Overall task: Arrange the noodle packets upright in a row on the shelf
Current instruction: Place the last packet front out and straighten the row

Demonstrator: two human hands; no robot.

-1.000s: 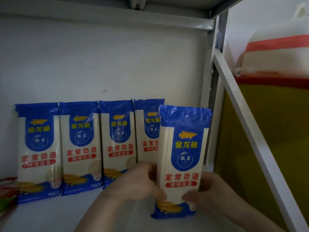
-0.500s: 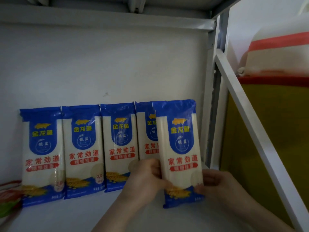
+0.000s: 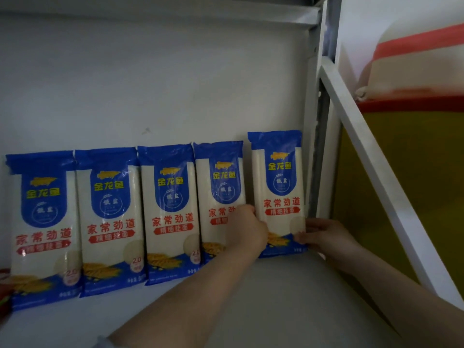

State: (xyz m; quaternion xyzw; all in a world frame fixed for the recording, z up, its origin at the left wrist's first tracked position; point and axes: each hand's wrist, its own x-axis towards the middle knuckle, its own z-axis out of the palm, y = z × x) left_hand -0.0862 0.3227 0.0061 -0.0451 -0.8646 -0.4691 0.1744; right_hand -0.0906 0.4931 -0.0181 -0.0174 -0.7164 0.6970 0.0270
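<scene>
Head view is showing a pale grey metal shelf (image 3: 288,297) with five blue-and-white plastic noodle packets standing upright along its back edge, leaning against the white back wall (image 3: 150,84). At the left edge a red-and-green wrapper (image 3: 3,292) is peeking in, just beside the first noodle packet (image 3: 42,229). The second packet (image 3: 110,219), third packet (image 3: 169,212) and fourth packet (image 3: 219,197) are standing side by side, edges touching. The left hand (image 3: 247,231) is reaching in front of the fourth packet's lower right part, covering it, fingers curled against the left edge of the fifth packet (image 3: 277,192). That packet is standing at the back right corner, just beside the grey upright post (image 3: 311,121). The right hand (image 3: 326,237) is pinching its lower right corner, thumb on the front. Both hands are clamping the fifth packet between them. Beyond a white slanted frame bar (image 3: 376,172), a yellow sack with a red band (image 3: 414,197) is sitting under a white-and-red bag (image 3: 414,66).
</scene>
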